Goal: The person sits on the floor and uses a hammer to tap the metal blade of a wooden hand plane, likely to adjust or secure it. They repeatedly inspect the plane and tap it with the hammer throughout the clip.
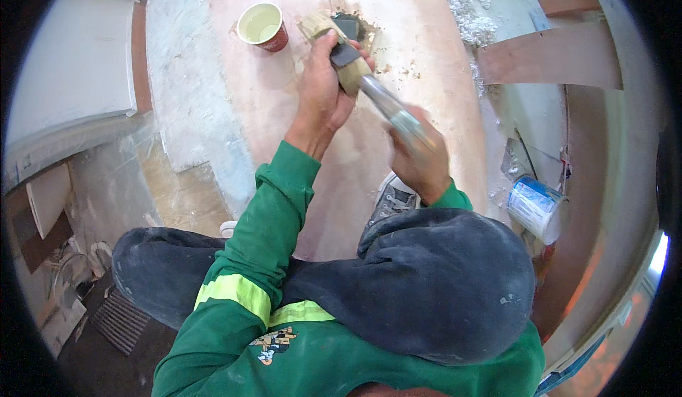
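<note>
The right edge of the pinkish panel point(348, 198) is left well apart from the left hand point(323, 95), and open room is left between that edge and the right hand point(424, 162). More room is left between the forearms, toward the near side. The wooden block point(353, 78), banded in dark grey, is held over the panel's far half, clamped in the left hand; the metal tool point(383, 98), blurred, is gripped in the right, its tip brought up to the block's near end. Close beyond, a grey block point(348, 27) is partly hidden, ringed by brown crumbs point(369, 34). The way leftward is narrowed by a cup point(261, 27) near the left edge; nearer, below the right hand, by a shoe point(392, 201). Past the right edge, pale shavings point(465, 13) are strewn and a tilted bucket point(536, 208) is seen.
</note>
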A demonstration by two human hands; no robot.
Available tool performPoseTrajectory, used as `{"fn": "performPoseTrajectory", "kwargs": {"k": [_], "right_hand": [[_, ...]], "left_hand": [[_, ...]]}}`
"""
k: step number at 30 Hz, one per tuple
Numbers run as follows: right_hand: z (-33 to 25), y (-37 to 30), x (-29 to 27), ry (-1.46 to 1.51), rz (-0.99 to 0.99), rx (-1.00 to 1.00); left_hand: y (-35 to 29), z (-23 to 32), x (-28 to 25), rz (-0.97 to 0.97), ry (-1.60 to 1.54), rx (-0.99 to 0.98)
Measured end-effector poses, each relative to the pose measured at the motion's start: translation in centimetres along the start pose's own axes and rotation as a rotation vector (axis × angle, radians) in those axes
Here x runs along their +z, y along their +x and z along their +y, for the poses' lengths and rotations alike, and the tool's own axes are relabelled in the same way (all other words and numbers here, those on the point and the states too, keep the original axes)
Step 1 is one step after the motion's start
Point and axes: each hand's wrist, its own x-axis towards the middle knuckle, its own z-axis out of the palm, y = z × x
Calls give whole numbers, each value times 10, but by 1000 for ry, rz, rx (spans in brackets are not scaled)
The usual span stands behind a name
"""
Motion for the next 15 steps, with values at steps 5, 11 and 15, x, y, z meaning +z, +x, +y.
{"fn": "performPoseTrajectory", "kwargs": {"k": [5, 11, 15], "right_hand": [[7, 4, 4, 162, -66, 275], [21, -10, -22, 321, 21, 413], [30, -8, -33, 102, -7, 95]], "left_hand": [[3, -9, -13, -71, -35, -47], [-4, -1, -2, -191, 103, -110], [-5, -2, -6, -218, 194, -197]]}}
